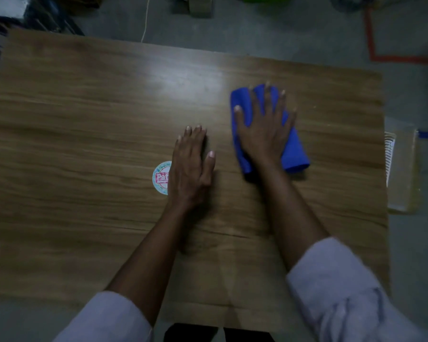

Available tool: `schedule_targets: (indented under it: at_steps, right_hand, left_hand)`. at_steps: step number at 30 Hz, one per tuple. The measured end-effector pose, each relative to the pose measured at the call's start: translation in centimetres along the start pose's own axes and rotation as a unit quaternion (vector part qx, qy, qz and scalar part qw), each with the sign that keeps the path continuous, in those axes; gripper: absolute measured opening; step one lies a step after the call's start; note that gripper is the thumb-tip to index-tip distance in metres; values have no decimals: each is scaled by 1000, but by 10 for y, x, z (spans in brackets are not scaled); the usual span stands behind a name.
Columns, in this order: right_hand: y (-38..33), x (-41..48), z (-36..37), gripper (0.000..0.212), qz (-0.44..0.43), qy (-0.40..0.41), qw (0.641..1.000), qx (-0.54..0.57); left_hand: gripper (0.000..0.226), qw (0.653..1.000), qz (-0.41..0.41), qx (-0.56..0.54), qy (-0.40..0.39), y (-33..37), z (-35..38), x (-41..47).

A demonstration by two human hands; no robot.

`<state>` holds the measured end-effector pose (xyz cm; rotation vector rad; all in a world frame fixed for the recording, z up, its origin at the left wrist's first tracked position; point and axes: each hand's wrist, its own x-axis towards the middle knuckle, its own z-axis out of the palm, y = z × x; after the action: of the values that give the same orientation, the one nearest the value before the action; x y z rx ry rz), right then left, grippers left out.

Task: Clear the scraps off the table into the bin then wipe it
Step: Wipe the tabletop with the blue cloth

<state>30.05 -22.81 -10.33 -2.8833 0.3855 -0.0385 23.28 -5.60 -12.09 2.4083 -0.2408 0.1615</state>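
On the right half of the surface (84, 144), nearer the far edge than the near one:

- Right hand (265, 134): one. It lies palm down on the blue cloth (294, 151), fingers straight and spread and pointing at the far edge, thumb out to the left. It presses flat on the cloth and does not grip it. The forearm runs back toward the near right corner, with a pale sleeve (344, 292) pushed up past the wrist.
- Blue cloth: one, folded into a thick pad. It lies flat on the wood beneath the right hand and shows on both sides of it and beyond the fingertips.
- Left hand (190, 166): one, near the middle of the surface and just beside the cloth without touching it. It is palm down on bare wood with the fingers straight and close together, holding nothing. Its forearm slants toward the near edge.
- Round printed sticker (161, 177): one. It lies flat on the surface, and its right part is hidden under the left hand.
- Open room: bare wood runs wide to the left edge, along the far edge, and between the forearms and the near edge.
- Cardboard box (403, 169): one, on the floor just beside the right edge. It is open at the top, with a white ribbed item inside.
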Motion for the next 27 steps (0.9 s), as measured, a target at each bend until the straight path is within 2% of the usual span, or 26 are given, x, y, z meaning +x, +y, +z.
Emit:
schedule_targets:
  at_steps: [2,4,6,8,10,12,13,15,17,19,20,21,23,25,27]
  right_hand:
    - [-23,-53,6,64,-119,-23,993,-14]
    - [-22,-92,9,63,-264,-60,962,-31]
    - [2,-74,6,62,-312,-68,947,-42]
    - [26,-34,1,62,-229,-60,970,-54]
    - [39,-5,-6,62,-88,-26,995,-42]
    - [25,-6,-4,62,17,14,1000,-8]
    - [10,-19,-2,62,40,19,999,3]
    - [-18,-67,5,61,-18,-6,1000,7]
    - [-26,-122,10,62,-166,-52,985,-15]
    - [-4,-128,6,65,-267,-79,960,-18]
    - [13,-114,4,64,-269,-76,960,-28]
    - [28,-94,1,63,-230,-71,970,-41]
    - [54,-54,-5,63,-85,-36,995,-48]
    - [57,-40,-9,63,40,8,999,-22]
    - [33,-56,-5,63,66,21,998,-12]
  left_hand:
    - [61,999,-29,-20,17,3,-2,-7]
    - [66,994,-92,-44,40,7,-6,-19]
    - [67,994,-92,-35,40,6,-10,-29]
    - [63,999,-46,0,23,4,-9,-36]
    - [62,999,-39,13,13,2,-7,-35]
    - [63,999,-47,26,9,3,-4,-34]
    - [63,998,-44,32,13,3,-4,-35]
    - [63,999,-26,34,27,1,-4,-36]
    - [64,999,-22,24,29,-1,-4,-38]
    - [64,999,-23,26,14,-3,-4,-38]
    - [64,999,-18,36,10,-3,-3,-38]
    - [63,999,-13,49,8,-3,-2,-39]
    - [61,998,-6,64,9,-2,-1,-39]
    - [61,998,-1,69,10,-2,-1,-41]
    - [61,997,9,81,7,-2,-2,-48]
